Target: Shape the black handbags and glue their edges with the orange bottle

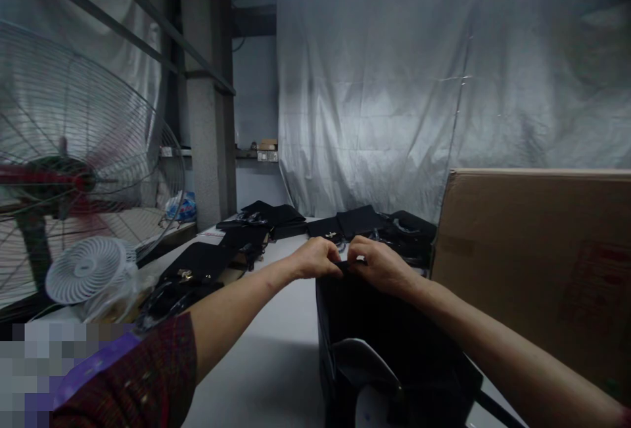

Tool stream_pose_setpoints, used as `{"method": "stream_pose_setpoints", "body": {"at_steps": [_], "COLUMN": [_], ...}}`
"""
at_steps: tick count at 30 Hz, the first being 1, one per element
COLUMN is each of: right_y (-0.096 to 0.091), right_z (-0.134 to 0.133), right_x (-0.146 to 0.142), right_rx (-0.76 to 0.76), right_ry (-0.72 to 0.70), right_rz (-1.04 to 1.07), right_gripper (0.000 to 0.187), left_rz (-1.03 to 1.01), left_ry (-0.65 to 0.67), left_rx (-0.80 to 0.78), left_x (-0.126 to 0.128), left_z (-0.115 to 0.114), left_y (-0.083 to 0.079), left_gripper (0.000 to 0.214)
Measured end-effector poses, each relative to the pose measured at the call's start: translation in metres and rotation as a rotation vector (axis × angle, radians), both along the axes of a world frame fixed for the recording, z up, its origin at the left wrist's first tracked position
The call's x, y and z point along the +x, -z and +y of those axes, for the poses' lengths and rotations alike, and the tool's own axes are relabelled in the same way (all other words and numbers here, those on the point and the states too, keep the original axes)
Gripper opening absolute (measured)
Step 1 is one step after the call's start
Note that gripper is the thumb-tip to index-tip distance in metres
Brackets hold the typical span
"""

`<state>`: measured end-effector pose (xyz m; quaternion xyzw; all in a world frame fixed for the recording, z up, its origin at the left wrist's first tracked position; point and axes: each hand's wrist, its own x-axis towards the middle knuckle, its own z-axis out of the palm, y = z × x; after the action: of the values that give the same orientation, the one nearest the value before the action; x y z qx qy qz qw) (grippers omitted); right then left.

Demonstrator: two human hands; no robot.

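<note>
A black bag point(394, 342) stands open on the pale table point(276, 349) right in front of me. Both hands meet at its far top edge. My left hand point(318, 258) is closed in a pinch on that rim. My right hand point(377, 263) is closed on the same rim beside it, fingertips nearly touching the left. Something white point(362, 359) shows inside the bag's mouth. What exactly the fingers grip at the rim is too dark to make out.
A big cardboard box point(537, 270) stands close on the right. Several black bags and pieces point(276, 217) lie across the far table, more at the left point(192, 273). A large standing fan point(73, 178) and a small white fan point(86, 269) sit at left. Silver sheeting hangs behind.
</note>
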<state>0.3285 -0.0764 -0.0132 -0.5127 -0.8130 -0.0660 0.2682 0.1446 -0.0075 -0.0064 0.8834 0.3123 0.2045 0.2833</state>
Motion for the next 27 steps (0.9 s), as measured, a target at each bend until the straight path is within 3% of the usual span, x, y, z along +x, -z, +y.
{"method": "stream_pose_setpoints", "body": {"at_steps": [12, 18, 23, 27], "right_y": [0.002, 0.002, 0.004, 0.003], "right_z": [0.003, 0.002, 0.002, 0.004], "right_x": [0.002, 0.004, 0.001, 0.004], "right_rx": [0.02, 0.001, -0.048, -0.095], "right_ry": [-0.081, -0.056, -0.035, -0.007], "right_rz": [0.0, 0.062, 0.144, 0.253], "right_gripper": [0.009, 0.007, 0.006, 0.005], "left_rz": [-0.02, -0.019, 0.01, 0.06], "left_ry": [-0.005, 0.1, 0.173, 0.093], "left_rx": [-0.007, -0.051, 0.032, 0.143], "left_x": [0.0, 0.0, 0.0, 0.002], "left_z": [-0.004, -0.005, -0.002, -0.007], "left_y": [-0.001, -0.002, -0.004, -0.008], "left_gripper": [0.02, 0.018, 0.018, 0.019]}}
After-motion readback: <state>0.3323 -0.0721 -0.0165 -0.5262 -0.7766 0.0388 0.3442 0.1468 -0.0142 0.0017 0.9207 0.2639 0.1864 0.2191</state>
